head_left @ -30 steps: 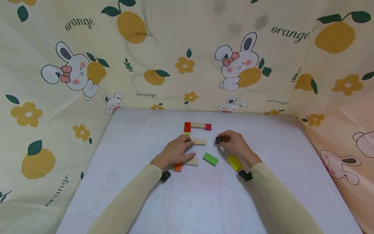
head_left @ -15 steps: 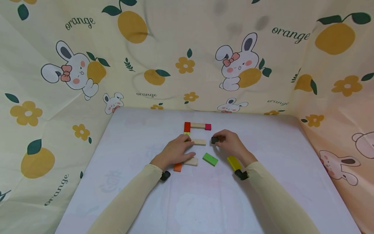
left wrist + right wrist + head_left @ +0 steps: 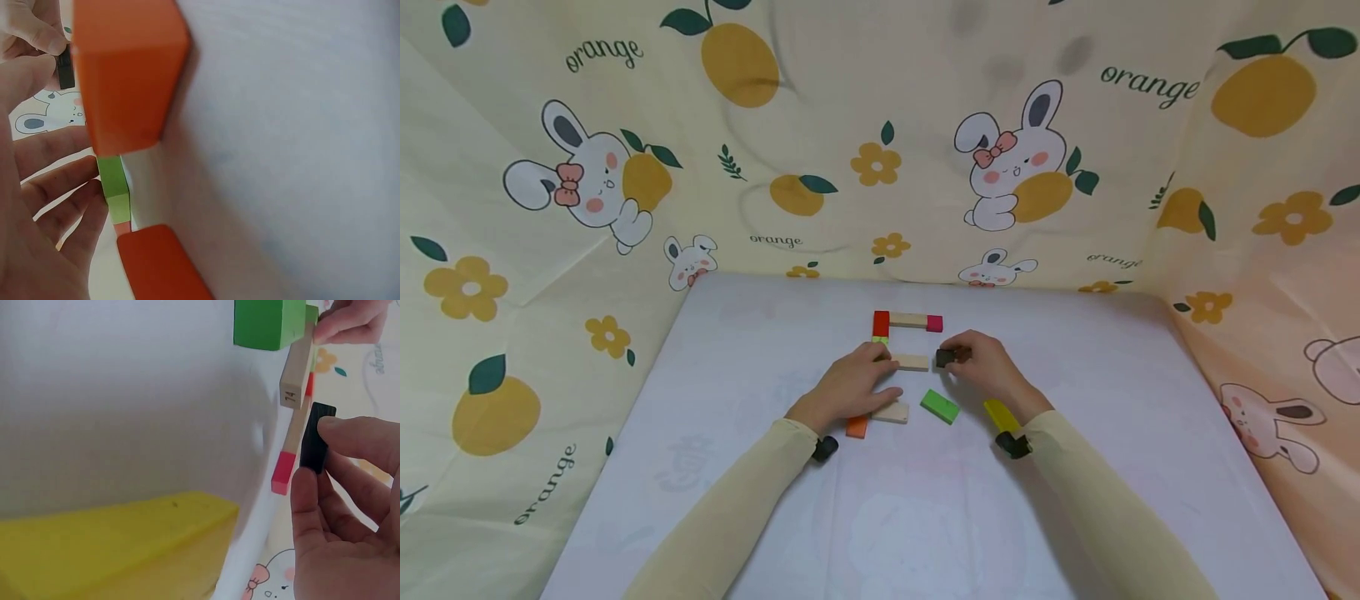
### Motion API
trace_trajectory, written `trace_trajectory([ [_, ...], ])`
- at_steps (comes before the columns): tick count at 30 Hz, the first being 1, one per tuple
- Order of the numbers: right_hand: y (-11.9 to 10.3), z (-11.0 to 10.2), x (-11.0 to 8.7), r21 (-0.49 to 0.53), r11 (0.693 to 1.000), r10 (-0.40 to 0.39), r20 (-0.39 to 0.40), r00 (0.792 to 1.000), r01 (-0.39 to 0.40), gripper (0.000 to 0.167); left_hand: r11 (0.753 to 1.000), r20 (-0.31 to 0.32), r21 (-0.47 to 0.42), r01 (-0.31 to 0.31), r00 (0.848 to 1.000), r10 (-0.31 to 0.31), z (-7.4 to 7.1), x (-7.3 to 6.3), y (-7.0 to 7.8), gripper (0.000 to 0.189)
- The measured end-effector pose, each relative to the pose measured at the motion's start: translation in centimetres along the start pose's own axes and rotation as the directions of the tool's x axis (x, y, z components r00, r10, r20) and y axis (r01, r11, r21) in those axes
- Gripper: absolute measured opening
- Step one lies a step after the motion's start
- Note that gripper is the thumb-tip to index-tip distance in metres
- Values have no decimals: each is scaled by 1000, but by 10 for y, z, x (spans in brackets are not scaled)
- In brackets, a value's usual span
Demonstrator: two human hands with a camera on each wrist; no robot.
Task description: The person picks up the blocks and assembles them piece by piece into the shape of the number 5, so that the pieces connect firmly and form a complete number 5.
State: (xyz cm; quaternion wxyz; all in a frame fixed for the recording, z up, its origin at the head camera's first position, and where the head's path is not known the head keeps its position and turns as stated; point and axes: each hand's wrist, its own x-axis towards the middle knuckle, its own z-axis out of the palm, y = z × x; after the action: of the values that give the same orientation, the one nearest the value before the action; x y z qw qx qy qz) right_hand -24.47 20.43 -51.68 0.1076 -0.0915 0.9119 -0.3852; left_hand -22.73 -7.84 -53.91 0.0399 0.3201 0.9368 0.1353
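My right hand (image 3: 992,371) pinches a small black wooden block (image 3: 945,358) between thumb and fingers, just right of the middle plain wooden block (image 3: 913,362). A narrow gap separates the two. In the right wrist view that plain block (image 3: 296,378) carries a printed number on its end. My left hand (image 3: 848,383) lies over the left side of the block layout with fingers spread. Its fingertips touch the light green block (image 3: 114,187) and the near end of the middle plain block. Its thumb is by the lower plain block (image 3: 892,412).
Along the top sit a red block (image 3: 881,323), a plain block (image 3: 908,320) and a pink block (image 3: 934,323). An orange block (image 3: 857,427) is at lower left. A green block (image 3: 940,406) and a yellow block (image 3: 998,413) lie loose on the white table (image 3: 917,517).
My right hand has moved left with the black block, bringing it closer to the end of the middle plain block. The left hand has stayed in place.
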Motion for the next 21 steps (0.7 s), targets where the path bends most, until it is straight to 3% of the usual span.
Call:
trace_trajectory([
  [21,-1,13,4,-28,999,28,34,999,-27,37,1000,-10,-27,6,1000,-7,0,1,0,56],
])
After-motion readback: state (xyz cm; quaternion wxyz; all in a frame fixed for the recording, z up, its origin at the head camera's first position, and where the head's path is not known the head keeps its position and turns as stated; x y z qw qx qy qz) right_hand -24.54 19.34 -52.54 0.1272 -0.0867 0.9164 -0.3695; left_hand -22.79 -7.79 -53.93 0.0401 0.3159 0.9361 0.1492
